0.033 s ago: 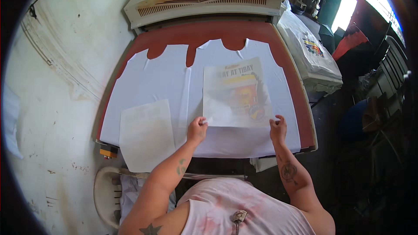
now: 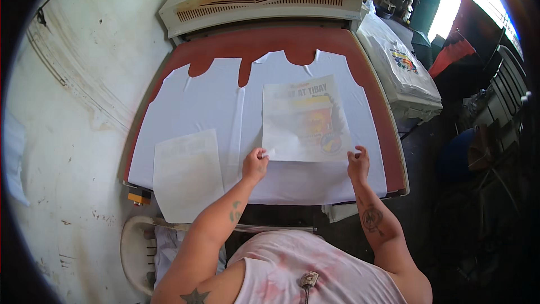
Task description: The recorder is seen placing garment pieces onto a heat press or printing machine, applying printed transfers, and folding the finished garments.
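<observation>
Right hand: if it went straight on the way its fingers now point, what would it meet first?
The right hand points up the bed, fingers at the lower right corner of the printed colour transfer sheet. Going straight on, it would slide over that sheet first, lying on white fabric; depth is unclear.

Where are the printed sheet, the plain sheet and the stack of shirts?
printed sheet [image 2: 306, 121], head view, its middle.
plain sheet [image 2: 187, 171], head view, its middle.
stack of shirts [image 2: 402, 73], head view, top shirt.
</observation>
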Motion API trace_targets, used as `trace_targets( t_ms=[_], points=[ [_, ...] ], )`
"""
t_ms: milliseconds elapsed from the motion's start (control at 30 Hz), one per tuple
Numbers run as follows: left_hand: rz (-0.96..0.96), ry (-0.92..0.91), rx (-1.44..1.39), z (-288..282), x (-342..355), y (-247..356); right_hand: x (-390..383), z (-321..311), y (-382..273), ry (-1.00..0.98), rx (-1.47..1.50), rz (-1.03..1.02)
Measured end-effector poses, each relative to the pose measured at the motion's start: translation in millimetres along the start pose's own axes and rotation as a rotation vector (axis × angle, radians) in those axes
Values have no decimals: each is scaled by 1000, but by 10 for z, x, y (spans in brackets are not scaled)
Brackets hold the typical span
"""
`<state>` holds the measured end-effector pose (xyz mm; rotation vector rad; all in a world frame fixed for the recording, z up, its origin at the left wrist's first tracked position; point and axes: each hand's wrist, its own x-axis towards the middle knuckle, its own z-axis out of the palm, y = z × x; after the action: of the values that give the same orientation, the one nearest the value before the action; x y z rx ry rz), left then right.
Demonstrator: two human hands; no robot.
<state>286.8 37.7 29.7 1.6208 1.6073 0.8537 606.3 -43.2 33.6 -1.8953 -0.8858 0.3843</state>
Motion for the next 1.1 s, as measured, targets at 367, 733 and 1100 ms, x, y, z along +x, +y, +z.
trace_targets(
  t_ms=[367,733,1100],
  points=[
    [-103,38,196,318,567,321,544,150,4,-27,-276,45],
    [-100,100,206,261,666,197,531,270,-144,-98,-344,88],
    [87,299,-50,-1881,-402,-943,-1262,532,-796,-483,195,-172]
  ],
)
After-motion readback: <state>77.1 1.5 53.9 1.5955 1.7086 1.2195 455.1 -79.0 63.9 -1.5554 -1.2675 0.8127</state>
